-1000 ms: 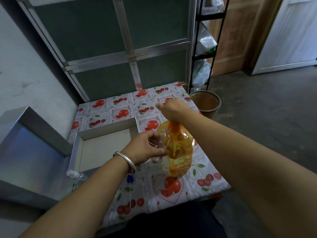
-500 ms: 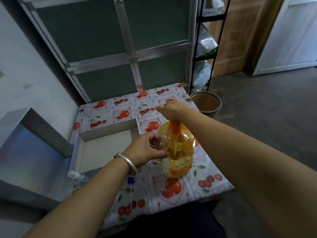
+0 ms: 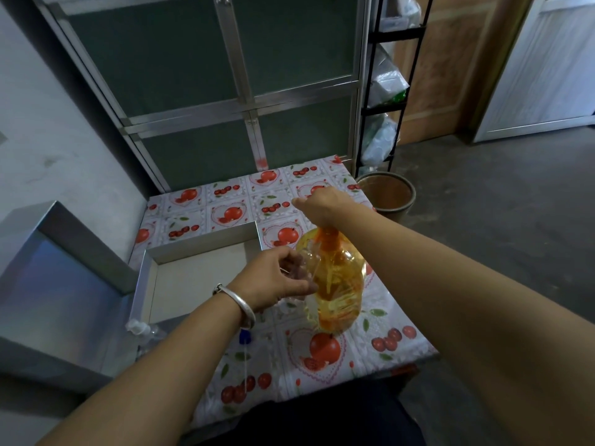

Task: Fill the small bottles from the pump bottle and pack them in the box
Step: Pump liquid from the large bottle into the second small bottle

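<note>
Clear plastic blurs at the left hand (image 3: pixel 273 278), whose curled fingers grip a small bottle (image 3: pixel 302 268), hard to make out, against the pump bottle (image 3: pixel 335 284). The right hand (image 3: pixel 322 207) clenches over its hidden pump head. Both stand on the fruit-print tablecloth (image 3: pixel 322 352), beside the open box (image 3: pixel 199 243). A bucket (image 3: pixel 386 194) sits on the concrete floor.

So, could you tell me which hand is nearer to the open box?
Left. The left hand hovers beside the box's right wall; the right hand is farther right, atop the pump bottle.
</note>
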